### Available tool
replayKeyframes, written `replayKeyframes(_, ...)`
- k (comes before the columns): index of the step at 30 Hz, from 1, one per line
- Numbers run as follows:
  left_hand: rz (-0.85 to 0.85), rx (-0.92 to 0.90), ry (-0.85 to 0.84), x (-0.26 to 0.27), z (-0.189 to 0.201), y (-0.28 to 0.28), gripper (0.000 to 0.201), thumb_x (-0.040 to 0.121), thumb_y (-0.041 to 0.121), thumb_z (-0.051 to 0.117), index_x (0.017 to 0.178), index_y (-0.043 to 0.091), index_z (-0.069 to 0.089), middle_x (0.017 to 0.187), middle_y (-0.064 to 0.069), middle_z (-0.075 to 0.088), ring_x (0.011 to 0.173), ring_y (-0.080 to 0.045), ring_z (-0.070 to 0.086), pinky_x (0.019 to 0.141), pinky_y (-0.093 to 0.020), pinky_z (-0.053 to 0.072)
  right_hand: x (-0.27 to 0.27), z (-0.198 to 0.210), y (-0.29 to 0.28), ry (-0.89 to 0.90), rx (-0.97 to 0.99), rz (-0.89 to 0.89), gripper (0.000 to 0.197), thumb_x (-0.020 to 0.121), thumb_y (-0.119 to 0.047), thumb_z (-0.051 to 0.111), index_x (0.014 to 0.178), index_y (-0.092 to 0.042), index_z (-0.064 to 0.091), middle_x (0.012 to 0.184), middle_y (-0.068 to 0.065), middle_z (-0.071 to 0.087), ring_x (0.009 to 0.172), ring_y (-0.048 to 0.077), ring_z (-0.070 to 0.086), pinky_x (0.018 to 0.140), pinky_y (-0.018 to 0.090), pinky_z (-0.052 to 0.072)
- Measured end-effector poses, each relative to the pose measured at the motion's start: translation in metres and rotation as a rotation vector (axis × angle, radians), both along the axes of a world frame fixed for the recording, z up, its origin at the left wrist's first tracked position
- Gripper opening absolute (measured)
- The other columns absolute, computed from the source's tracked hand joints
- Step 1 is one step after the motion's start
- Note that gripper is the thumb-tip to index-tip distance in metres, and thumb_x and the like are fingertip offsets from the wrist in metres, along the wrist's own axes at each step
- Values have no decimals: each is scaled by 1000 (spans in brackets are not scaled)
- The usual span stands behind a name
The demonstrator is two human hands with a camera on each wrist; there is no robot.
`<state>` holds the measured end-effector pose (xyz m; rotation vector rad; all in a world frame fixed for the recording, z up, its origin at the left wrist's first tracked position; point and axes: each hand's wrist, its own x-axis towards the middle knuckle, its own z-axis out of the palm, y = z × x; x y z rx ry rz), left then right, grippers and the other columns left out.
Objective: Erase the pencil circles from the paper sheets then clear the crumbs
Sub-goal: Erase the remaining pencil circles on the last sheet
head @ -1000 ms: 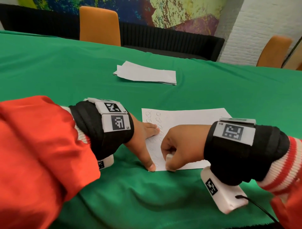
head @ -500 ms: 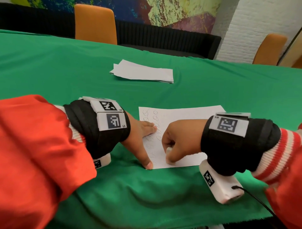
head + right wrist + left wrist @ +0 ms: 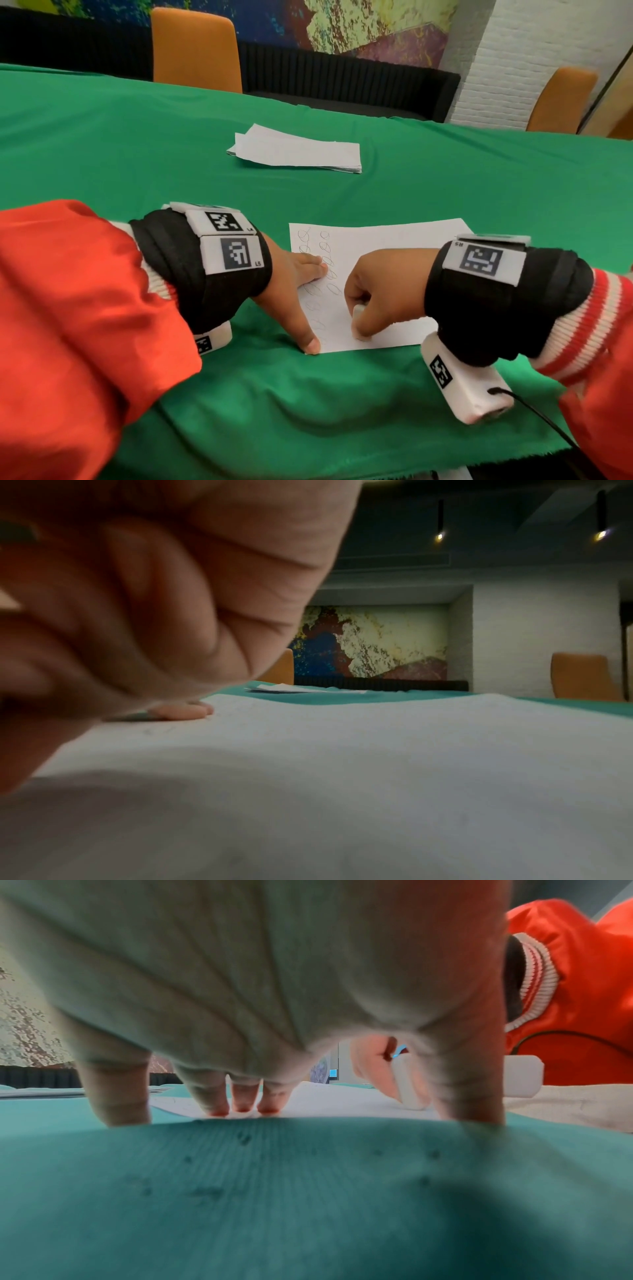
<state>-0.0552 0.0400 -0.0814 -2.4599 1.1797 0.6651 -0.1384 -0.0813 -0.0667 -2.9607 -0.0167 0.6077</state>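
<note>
While the paper sheet point(image 3: 383, 270) was lying flat on the green tabletop point(image 3: 445, 171), its long axis ran across between the two hands, from the left hand point(image 3: 291, 291) toward the right wrist. The sheet's left edge was pinned by the left hand, fingers point(image 3: 243, 1096) straight and spread, thumb at the near corner. A white eraser point(image 3: 358, 313) was gripped upright in the curled fingers of the right hand point(image 3: 383, 291), its lower end pressed on the sheet near the near edge. Pencil circles point(image 3: 325, 260) were seen in columns just beyond the left fingertips. A stack of papers point(image 3: 298, 150) was lying well beyond both hands.
</note>
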Motion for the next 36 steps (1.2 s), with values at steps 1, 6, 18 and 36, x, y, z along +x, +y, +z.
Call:
replayKeyframes(1, 0, 1, 1, 0, 0, 0, 114, 73, 69, 61, 151, 23, -8, 157, 14, -14, 145, -5, -2, 115, -27, 1, -1, -1, 3, 18, 12, 16, 10, 77, -27, 67, 71, -19, 62, 53, -9, 51, 47, 4, 42, 47, 16, 34)
replayKeyframes(6, 1, -5, -3, 1, -2, 0, 114, 72, 69, 61, 151, 24, -8, 157, 15, -13, 145, -5, -1, 115, -28, 2, 10, 3, 0, -5, -52, -32, 11, 79, -29, 67, 77, -18, 67, 59, -10, 54, 53, 4, 45, 52, 18, 36)
replayKeyframes(18, -24, -55, 10, 4, -4, 0, 114, 72, 68, 63, 152, 24, -5, 158, 13, -10, 145, -5, 1, 115, -27, 3, 16, 1, 6, -35, -103, 20, 22, 79, -28, 66, 62, -21, 53, 55, -8, 48, 50, 5, 41, 50, 19, 34)
replayKeyframes(36, -39, -238, 59, 11, 5, 2, 108, 71, 51, 76, 151, 27, 6, 155, 13, 4, 142, -7, 14, 113, -24, 16, 7, 10, -8, -203, -15, 7, 12, 84, -35, 61, 91, -25, 65, 66, -11, 53, 58, 2, 45, 57, 20, 38)
